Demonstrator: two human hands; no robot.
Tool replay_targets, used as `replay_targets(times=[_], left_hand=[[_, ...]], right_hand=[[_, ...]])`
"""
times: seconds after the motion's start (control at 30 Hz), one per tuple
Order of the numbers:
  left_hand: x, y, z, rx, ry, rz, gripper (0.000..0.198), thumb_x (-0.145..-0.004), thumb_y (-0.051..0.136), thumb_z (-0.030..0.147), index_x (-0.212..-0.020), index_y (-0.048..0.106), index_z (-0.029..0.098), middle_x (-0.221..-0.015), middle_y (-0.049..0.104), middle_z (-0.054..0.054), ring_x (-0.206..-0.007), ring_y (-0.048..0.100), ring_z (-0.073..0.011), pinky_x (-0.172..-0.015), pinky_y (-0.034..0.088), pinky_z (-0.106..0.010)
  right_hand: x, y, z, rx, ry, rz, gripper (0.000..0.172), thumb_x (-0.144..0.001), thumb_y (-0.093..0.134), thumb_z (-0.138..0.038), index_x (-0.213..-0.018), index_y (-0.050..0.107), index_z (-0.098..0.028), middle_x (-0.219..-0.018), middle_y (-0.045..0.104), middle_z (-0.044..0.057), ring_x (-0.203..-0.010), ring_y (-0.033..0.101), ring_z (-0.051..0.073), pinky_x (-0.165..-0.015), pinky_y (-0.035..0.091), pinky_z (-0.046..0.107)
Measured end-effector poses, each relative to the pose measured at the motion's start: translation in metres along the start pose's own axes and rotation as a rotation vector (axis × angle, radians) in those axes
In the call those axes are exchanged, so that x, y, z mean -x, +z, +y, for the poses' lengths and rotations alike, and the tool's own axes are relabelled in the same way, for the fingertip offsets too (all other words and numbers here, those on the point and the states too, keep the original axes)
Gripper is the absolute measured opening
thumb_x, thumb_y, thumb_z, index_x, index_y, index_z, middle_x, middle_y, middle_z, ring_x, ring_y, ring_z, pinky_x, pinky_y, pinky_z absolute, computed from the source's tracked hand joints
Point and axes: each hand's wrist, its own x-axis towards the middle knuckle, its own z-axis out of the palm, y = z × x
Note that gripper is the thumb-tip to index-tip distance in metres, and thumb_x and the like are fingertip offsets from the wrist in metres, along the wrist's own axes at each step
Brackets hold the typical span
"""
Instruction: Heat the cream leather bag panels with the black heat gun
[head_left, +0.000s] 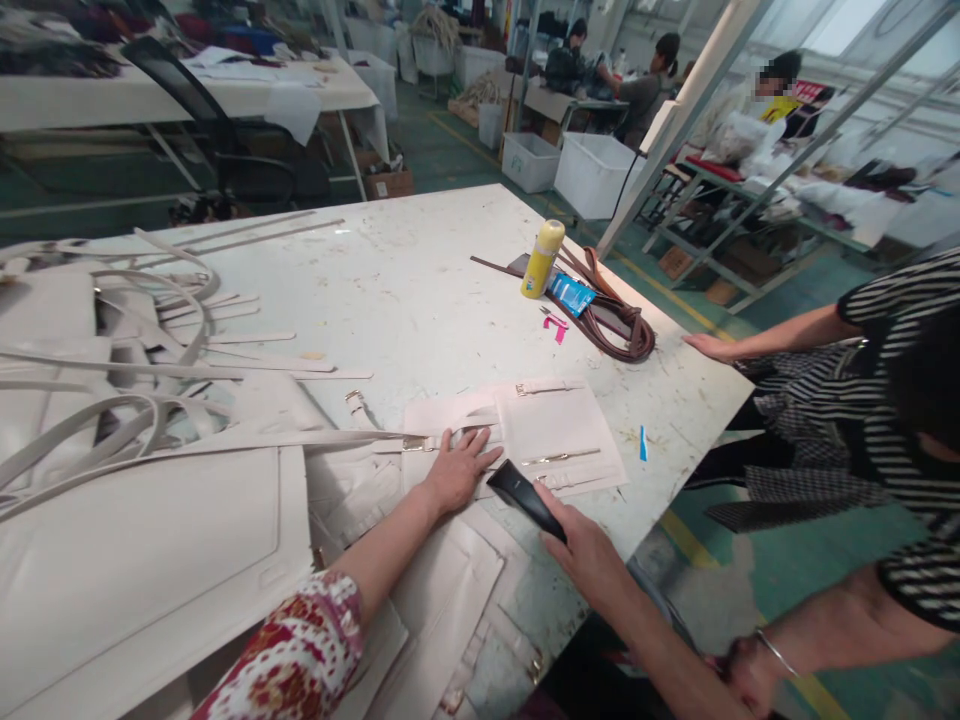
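Open tabletop (420,300) runs from pale panel (551,425) to far edge (420,199), left hand (457,472) splayed, right hand (583,540) holding black tool (523,500).

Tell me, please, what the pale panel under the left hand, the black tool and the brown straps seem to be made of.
Panel: probably leather or imitation leather, matte; smooth, with no visible weave.
Tool: likely plastic, fairly smooth; its black body has a soft sheen.
Straps: leather or a lookalike, slightly glossy; they bend in loops and catch light.

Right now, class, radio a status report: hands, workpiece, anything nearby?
Left hand spread on pale panel. Right hand grips black tool. Yellow bottle stands beyond panel.
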Motion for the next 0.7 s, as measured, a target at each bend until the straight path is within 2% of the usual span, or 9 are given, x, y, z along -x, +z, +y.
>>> replay_targets(times=[0.1, 0.2, 0.37, 0.47, 0.6, 0.7], left_hand=[[-0.001, -0.001, 0.001, -0.021, -0.008, -0.01, 0.053, -0.081, 0.04, 0.018, -0.13, 0.033, 0.037, -0.146, 0.02, -0.002, -0.13, 0.02, -0.0269, -0.102, 0.008, -0.06], [-0.002, -0.003, 0.002, -0.028, -0.015, -0.039, 0.053, -0.081, 0.041, 0.021, -0.131, 0.032, 0.036, -0.146, 0.019, -0.003, -0.131, 0.018, -0.0275, -0.102, 0.007, -0.06], [-0.004, -0.005, 0.005, -0.029, -0.03, -0.041, 0.052, -0.081, 0.042, 0.022, -0.13, 0.033, 0.035, -0.146, 0.02, -0.003, -0.131, 0.018, -0.0272, -0.103, 0.007, -0.059], [-0.004, -0.01, 0.007, -0.04, -0.031, -0.051, 0.052, -0.081, 0.041, 0.022, -0.131, 0.032, 0.035, -0.145, 0.02, -0.003, -0.131, 0.019, -0.0274, -0.102, 0.007, -0.06], [-0.001, -0.022, 0.02, -0.1, -0.024, -0.048, 0.057, -0.075, 0.05, 0.032, -0.13, 0.033, 0.03, -0.144, 0.024, -0.007, -0.13, 0.018, -0.0311, -0.101, 0.003, -0.063], [0.0, -0.02, 0.042, -0.163, 0.055, -0.005, 0.075, -0.067, 0.057, 0.044, -0.133, 0.029, 0.021, -0.143, 0.024, -0.012, -0.132, 0.012, -0.0333, -0.105, -0.003, -0.058]], right_hand=[[0.006, -0.013, 0.025, -0.095, 0.046, 0.063, 0.061, -0.082, 0.04, -0.026, -0.139, 0.019, -0.026, -0.132, 0.045, 0.006, -0.118, 0.044, 0.022, -0.095, 0.038, 0.036], [0.022, -0.02, 0.041, -0.058, 0.072, 0.027, 0.059, -0.082, 0.04, -0.028, -0.138, 0.022, -0.029, -0.125, 0.052, 0.005, -0.114, 0.048, 0.022, -0.093, 0.039, 0.036], [0.031, -0.01, 0.03, 0.034, 0.09, -0.036, 0.057, -0.083, 0.041, -0.025, -0.136, 0.024, -0.034, -0.103, 0.059, 0.004, -0.098, 0.056, 0.022, -0.084, 0.043, 0.034], [0.019, -0.001, 0.02, -0.065, 0.048, -0.023, 0.059, -0.081, 0.043, -0.024, -0.137, 0.024, -0.033, -0.112, 0.058, 0.004, -0.105, 0.054, 0.021, -0.09, 0.041, 0.034], [0.005, -0.001, 0.019, -0.296, -0.022, 0.113, 0.058, -0.082, 0.041, -0.027, -0.137, 0.024, -0.027, -0.137, 0.041, 0.002, -0.124, 0.038, 0.019, -0.103, 0.031, 0.036], [0.006, -0.008, 0.029, -0.399, 0.011, 0.23, 0.057, -0.083, 0.04, -0.029, -0.137, 0.024, -0.026, -0.139, 0.038, 0.001, -0.127, 0.034, 0.018, -0.106, 0.028, 0.036]])
